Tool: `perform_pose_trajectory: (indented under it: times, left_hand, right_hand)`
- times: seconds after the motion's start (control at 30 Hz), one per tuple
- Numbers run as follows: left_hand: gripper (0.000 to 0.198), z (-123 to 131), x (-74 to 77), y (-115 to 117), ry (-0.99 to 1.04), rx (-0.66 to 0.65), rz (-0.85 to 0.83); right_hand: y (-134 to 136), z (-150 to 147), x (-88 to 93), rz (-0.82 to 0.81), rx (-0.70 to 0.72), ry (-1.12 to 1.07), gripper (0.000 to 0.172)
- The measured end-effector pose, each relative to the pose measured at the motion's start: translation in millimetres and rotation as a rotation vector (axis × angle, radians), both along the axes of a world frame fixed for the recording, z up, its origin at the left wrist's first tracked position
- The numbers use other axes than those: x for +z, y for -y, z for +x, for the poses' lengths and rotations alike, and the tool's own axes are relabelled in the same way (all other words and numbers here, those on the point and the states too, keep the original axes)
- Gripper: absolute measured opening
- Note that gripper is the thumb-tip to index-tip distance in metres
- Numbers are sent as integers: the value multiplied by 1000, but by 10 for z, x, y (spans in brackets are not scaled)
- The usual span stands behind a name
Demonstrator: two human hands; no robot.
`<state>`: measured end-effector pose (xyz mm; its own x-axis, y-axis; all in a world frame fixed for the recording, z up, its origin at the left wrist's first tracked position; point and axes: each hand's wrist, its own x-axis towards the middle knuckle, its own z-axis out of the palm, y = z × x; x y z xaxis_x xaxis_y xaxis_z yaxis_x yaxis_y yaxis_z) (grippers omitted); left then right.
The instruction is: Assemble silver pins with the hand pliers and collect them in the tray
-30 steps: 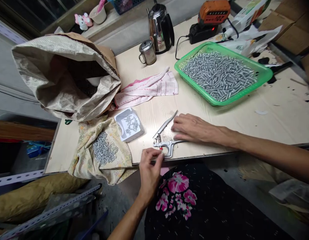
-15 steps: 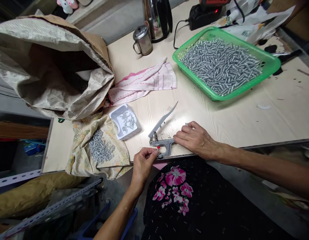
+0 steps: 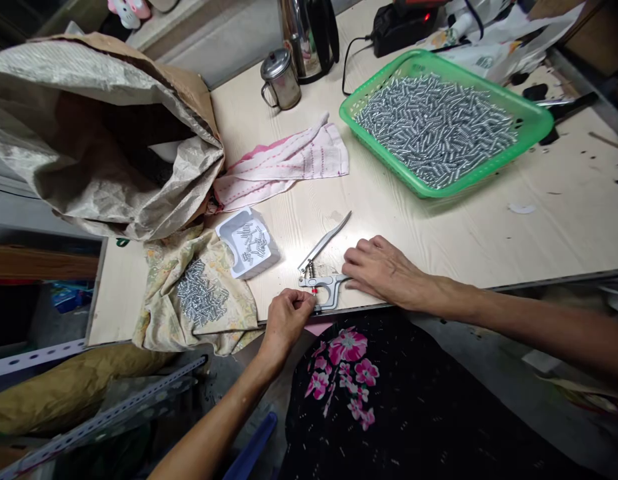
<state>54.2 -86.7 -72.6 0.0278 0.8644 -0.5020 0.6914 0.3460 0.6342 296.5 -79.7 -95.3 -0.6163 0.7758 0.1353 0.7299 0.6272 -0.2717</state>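
A grey metal hand press tool (image 3: 325, 263) lies near the table's front edge with its lever arm raised toward the back. My left hand (image 3: 287, 315) is closed in a pinch at the tool's jaw, by its small red tip; what it pinches is too small to make out. My right hand (image 3: 381, 270) rests on the tool's lower handle and presses it to the table, fingers curled over it. A small white tray (image 3: 229, 235) with a few silver springs sits just left of the tool. More springs (image 3: 201, 297) lie heaped on a patterned cloth (image 3: 171, 327).
A green basket (image 3: 531, 117) full of silver springs stands at the back right. A large open paper sack (image 3: 89, 147) fills the left. A pink-striped towel (image 3: 289, 160), a small steel mug (image 3: 280, 81), a kettle (image 3: 309, 30) and a charger are at the back. My lap with a floral garment (image 3: 349, 373) is below the table edge.
My right hand pulled in from beside the lever and settled on the tool's lower handle. My left hand stayed pinched at the jaw. The lever arm sits a little lower than before.
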Motion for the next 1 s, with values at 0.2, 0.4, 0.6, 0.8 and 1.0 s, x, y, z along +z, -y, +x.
perform_pose_trajectory:
  times: [0.2,0.4,0.6,0.8,1.0]
  left_hand:
    - [30,24,1,-6,-44,-2,-31]
    - [30,28,-26,-22,-47,-11,-63]
    - [32,32,-26,-51,-75,-56,-94]
    - [31,-1,-4,20,-143,-118,-65]
    - [40,211,78,41,-282,-448,628]
  right_hand:
    - [-239,167,38,-2,28,0,107]
    - [-407,186,-63,-39,84,48,111]
    - [-427,138,8,-79,56,48,103]
    - [-395,114,91,-102,44,62,72]
    - [-281,110,-27,-96,44,-50,45]
